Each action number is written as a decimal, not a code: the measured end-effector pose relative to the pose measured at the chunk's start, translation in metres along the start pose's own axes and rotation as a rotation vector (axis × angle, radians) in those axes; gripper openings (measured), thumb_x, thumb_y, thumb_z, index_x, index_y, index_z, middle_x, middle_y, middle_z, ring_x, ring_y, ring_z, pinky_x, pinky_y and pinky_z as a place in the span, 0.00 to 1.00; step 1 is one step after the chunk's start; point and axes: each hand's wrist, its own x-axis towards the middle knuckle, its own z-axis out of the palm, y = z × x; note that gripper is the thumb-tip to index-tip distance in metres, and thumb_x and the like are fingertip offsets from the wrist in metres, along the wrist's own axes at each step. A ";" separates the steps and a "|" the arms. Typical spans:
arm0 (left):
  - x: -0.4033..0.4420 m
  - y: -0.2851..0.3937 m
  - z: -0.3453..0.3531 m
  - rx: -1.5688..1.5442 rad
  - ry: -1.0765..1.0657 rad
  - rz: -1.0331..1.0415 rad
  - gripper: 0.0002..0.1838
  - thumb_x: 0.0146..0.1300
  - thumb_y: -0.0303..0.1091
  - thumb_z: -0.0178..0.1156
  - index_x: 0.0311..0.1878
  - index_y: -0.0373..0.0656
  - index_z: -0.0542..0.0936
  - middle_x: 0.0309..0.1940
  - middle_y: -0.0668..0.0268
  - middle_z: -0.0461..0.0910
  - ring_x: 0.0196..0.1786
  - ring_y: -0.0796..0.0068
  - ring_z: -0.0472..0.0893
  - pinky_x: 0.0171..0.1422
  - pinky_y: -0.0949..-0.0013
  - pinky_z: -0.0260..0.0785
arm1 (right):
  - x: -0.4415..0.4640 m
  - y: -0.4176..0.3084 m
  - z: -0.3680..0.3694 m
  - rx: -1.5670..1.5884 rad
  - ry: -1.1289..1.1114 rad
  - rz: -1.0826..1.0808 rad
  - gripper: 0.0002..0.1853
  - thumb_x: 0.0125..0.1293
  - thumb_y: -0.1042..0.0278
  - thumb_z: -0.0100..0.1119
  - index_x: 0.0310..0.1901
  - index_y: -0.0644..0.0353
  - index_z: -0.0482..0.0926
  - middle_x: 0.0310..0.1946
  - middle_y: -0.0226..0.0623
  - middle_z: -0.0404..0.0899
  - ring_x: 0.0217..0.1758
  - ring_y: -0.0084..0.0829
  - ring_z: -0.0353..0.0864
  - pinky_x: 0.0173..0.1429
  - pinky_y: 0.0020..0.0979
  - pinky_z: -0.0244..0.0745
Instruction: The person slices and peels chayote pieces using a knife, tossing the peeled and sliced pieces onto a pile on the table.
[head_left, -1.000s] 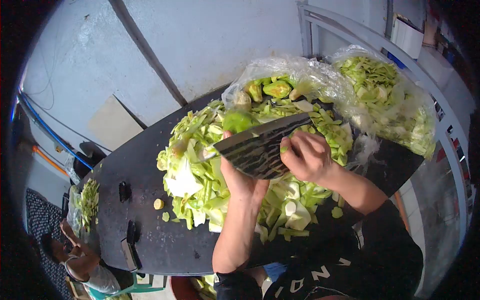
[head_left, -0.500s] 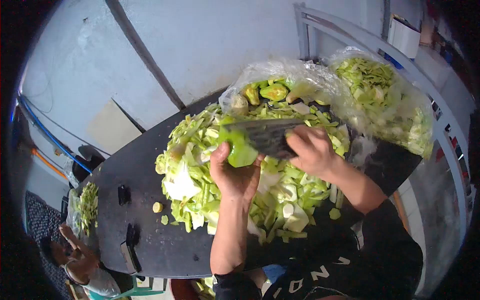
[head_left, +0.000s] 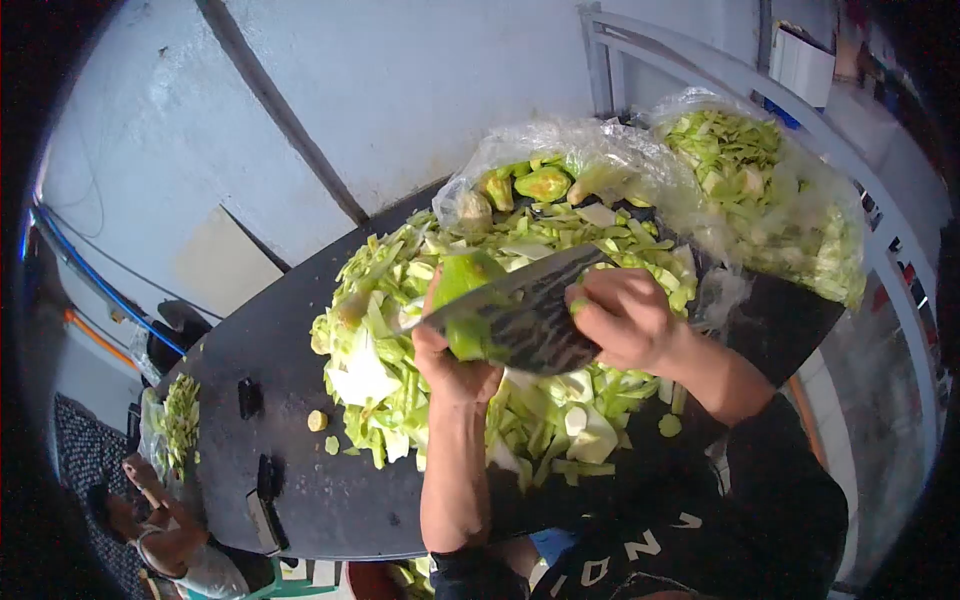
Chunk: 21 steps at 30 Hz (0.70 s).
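A green vegetable piece (head_left: 465,275) is held in my left hand (head_left: 455,370), its fingers partly hidden behind the piece and the blade. My right hand (head_left: 628,318) is closed around the handle end of a wide knife (head_left: 530,320), whose blade lies across the vegetable and reflects the pieces below. Under both hands spreads a large pile of pale green cut pieces (head_left: 365,370) on the dark table (head_left: 300,500).
Behind the pile sits an open plastic bag (head_left: 620,150) with whole green vegetables (head_left: 543,184). A second bag of cut pieces (head_left: 735,150) stands at the right by a metal railing (head_left: 680,55). A person (head_left: 180,540) sits at the lower left near another green heap (head_left: 181,420).
The knife has swung from nearly level to slanted across the vegetable, its tip end now lower near my left thumb. The vegetable has tilted in my left hand.
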 end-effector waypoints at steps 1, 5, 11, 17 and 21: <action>-0.001 -0.002 -0.002 -0.040 0.024 0.003 0.34 0.42 0.46 0.63 0.55 0.40 0.70 0.42 0.58 0.76 0.40 0.62 0.78 0.34 0.61 0.72 | -0.002 0.001 0.000 0.000 -0.013 -0.012 0.09 0.49 0.78 0.58 0.34 0.61 0.72 0.20 0.38 0.71 0.21 0.43 0.76 0.23 0.39 0.71; 0.003 0.007 -0.005 0.034 -0.153 -0.090 0.34 0.41 0.46 0.63 0.53 0.39 0.71 0.37 0.56 0.76 0.31 0.61 0.78 0.27 0.64 0.71 | -0.021 0.035 0.033 -0.066 -0.088 0.354 0.10 0.54 0.79 0.59 0.38 0.64 0.72 0.25 0.47 0.78 0.25 0.46 0.80 0.25 0.42 0.73; 0.007 0.010 -0.008 -0.046 -0.173 -0.102 0.33 0.40 0.45 0.62 0.52 0.38 0.71 0.37 0.56 0.76 0.28 0.62 0.77 0.25 0.66 0.69 | -0.006 0.004 0.012 0.066 -0.035 0.253 0.09 0.52 0.78 0.60 0.36 0.64 0.73 0.24 0.48 0.77 0.26 0.47 0.80 0.27 0.41 0.74; 0.013 0.015 -0.017 0.017 -0.392 -0.131 0.36 0.40 0.48 0.62 0.53 0.37 0.72 0.34 0.57 0.76 0.27 0.63 0.76 0.23 0.67 0.67 | -0.009 0.020 0.023 0.098 -0.133 0.437 0.12 0.49 0.76 0.65 0.33 0.65 0.72 0.26 0.45 0.75 0.26 0.49 0.77 0.29 0.42 0.72; 0.006 0.013 -0.005 -0.055 -0.196 -0.100 0.35 0.45 0.54 0.59 0.53 0.40 0.74 0.38 0.55 0.78 0.31 0.62 0.77 0.32 0.65 0.73 | -0.005 0.008 0.017 -0.098 -0.028 0.219 0.10 0.50 0.76 0.59 0.36 0.60 0.75 0.24 0.39 0.75 0.25 0.41 0.79 0.25 0.37 0.75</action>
